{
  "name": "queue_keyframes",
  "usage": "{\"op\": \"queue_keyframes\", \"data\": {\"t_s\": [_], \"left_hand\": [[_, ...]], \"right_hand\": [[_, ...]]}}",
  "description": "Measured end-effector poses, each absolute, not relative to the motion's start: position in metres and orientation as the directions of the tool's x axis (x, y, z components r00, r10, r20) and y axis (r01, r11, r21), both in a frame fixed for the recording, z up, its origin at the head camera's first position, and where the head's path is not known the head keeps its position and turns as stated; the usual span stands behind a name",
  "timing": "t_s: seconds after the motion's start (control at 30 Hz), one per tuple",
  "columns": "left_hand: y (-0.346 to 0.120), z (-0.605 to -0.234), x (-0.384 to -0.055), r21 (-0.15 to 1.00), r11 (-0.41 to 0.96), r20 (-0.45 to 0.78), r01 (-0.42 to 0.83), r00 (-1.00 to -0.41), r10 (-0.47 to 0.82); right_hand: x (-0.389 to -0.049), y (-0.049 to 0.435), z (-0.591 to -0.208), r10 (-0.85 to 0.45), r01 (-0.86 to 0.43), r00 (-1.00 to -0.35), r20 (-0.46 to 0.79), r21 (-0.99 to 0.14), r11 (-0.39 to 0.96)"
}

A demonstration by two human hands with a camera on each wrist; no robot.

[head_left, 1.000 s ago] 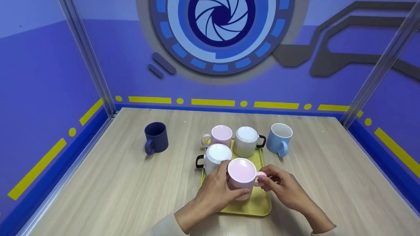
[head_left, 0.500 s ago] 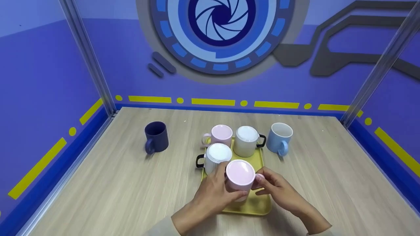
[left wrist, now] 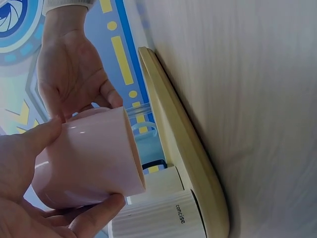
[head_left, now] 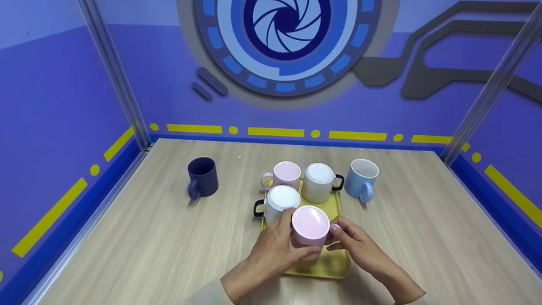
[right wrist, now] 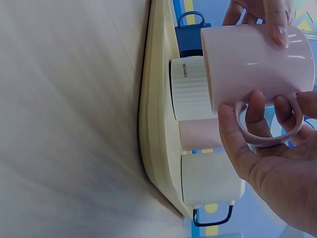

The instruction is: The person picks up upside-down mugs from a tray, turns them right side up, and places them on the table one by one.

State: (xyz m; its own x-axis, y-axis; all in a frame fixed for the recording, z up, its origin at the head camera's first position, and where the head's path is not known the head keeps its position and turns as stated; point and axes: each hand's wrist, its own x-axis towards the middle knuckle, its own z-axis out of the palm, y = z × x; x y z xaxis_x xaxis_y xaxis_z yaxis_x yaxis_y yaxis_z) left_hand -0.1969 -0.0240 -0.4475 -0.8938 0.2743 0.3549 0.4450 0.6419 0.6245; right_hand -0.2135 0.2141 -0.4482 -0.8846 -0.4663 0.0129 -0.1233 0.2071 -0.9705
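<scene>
"Head view shows both hands at one mug. Which one, and how do they hold it?"

"It's the near pink mug (head_left: 311,231). The left hand (head_left: 274,249) curls round its body, thumb across the near side. The right hand (head_left: 360,244) has its fingers curled at the handle (right wrist: 270,141), pinching it."

"Is the mug set down?"

"No, it's in the air over the near part of the yellow tray (head_left: 332,267). Both wrist views show its lower end apart from the tray."

"What's standing on the tray?"

"Three mugs. The front white mug (head_left: 283,198) is just beside the left hand, its black handle pointing left; the left wrist view shows 'concise' printed on its side. Behind it is the far pink mug (head_left: 287,171), handle also to the left. Next to that is the rear white mug (head_left: 317,188), its black handle pointing right."

"And off the tray?"

"Two more, on the wooden bench (head_left: 182,245): a navy mug (head_left: 207,180), well apart to the left, and a light blue mug (head_left: 356,184), near the tray's far right corner. Beyond the bench stands a blue and purple wall (head_left: 156,84)."
</scene>
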Motion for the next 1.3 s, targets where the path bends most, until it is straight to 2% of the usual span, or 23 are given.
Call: {"op": "queue_keyframes", "data": {"t_s": [0.2,0.47,0.63,0.93,1.3], "left_hand": [[-0.027,-0.447,-0.199,0.622,0.634,0.322,0.460,-0.888,0.329],[-0.035,-0.444,-0.203,0.584,0.631,0.299,0.511,-0.858,0.418],[-0.042,-0.444,-0.208,0.475,0.648,0.352,0.596,-0.803,0.480],[-0.048,-0.447,-0.211,0.266,0.638,0.494,0.723,-0.671,0.554],[-0.043,-0.449,-0.211,0.144,0.660,0.560,0.737,-0.611,0.560]], "right_hand": [[-0.213,0.215,-0.447,-0.459,-0.102,-0.888,0.008,-0.978,0.180],[-0.213,0.218,-0.444,-0.457,-0.134,-0.889,0.041,-0.976,0.174],[-0.212,0.219,-0.442,-0.442,-0.142,-0.895,0.055,-0.976,0.165],[-0.210,0.219,-0.435,-0.406,-0.123,-0.913,0.043,-0.978,0.171],[-0.205,0.216,-0.428,-0.414,-0.140,-0.908,0.062,-0.977,0.161]]}}
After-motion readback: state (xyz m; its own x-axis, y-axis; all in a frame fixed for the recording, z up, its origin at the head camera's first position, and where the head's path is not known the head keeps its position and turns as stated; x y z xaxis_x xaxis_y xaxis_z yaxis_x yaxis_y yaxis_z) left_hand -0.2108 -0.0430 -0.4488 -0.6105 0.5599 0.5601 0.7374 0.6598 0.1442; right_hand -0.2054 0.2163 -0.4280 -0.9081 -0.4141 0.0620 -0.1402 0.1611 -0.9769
